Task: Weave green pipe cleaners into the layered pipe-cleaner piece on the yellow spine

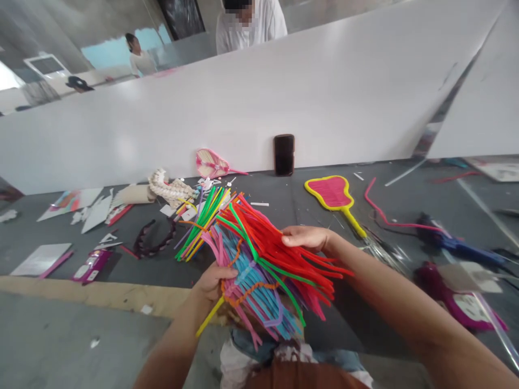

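Observation:
Bundles of pipe cleaners lie across both my hands above the table's near edge. My left hand (217, 278) is closed around the pink and blue pipe cleaners (255, 286), which have orange and purple ones twisted about them. On the right side, my right hand (306, 237) grips the red pipe cleaners (271, 232), thumb on top and fingers hidden beneath. Green strands run between the red and blue bundles. Just beyond, a loose pile of green, yellow and purple pipe cleaners (206, 221) rests on the table.
A phone (284, 155) leans on the white partition (243, 102). Right of centre lies a pink fan shape with yellow edging (330, 193). A blue glue gun (458, 243) is at far right. On the left are a braided headband (156, 237) and a purple packet (92, 265). People stand beyond the partition.

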Demonstrator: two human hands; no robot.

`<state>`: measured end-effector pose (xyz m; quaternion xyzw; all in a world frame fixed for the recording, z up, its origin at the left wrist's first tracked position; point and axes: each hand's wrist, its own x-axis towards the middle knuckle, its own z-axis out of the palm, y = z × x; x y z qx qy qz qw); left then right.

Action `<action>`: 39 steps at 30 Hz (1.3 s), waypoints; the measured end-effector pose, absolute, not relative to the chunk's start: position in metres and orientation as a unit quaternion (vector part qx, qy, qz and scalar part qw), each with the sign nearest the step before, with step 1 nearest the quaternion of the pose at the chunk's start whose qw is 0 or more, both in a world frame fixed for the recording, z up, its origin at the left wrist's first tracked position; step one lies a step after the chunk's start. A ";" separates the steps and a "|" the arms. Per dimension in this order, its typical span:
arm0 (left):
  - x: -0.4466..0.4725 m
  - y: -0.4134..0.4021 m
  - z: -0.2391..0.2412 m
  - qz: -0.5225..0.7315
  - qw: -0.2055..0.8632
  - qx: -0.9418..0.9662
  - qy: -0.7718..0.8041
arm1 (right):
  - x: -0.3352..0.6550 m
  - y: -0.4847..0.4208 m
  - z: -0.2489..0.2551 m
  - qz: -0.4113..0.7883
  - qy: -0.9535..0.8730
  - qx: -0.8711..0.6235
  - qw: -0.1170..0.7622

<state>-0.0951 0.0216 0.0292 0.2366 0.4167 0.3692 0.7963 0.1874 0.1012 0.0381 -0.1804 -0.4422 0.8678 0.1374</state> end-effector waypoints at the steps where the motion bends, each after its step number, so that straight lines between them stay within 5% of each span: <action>1: -0.094 0.023 0.030 0.368 0.792 0.240 0.424 | 0.187 0.097 0.037 0.863 -0.450 -0.189 0.133; 19: -0.043 0.001 0.027 0.462 0.765 0.193 0.406 | 0.215 0.124 0.082 0.751 -0.545 -0.334 0.165; 27: 0.018 -0.031 0.007 0.512 0.758 0.041 0.402 | 0.238 0.152 0.083 0.353 -0.652 -0.588 0.323; 31: -0.009 -0.042 0.017 0.366 0.824 0.169 0.398 | 0.218 0.117 0.085 0.213 -0.756 -0.528 0.322; 34: -0.047 -0.040 0.036 0.092 0.828 0.396 0.386 | 0.200 0.085 0.072 0.143 -0.830 -0.440 0.310; 36: -0.061 -0.031 0.054 0.031 0.763 0.505 0.403 | 0.190 0.070 0.056 0.119 -0.860 -0.414 0.273; 39: -0.054 -0.007 0.074 0.109 0.534 0.713 0.440 | 0.180 0.056 0.031 0.078 -0.883 -0.425 0.182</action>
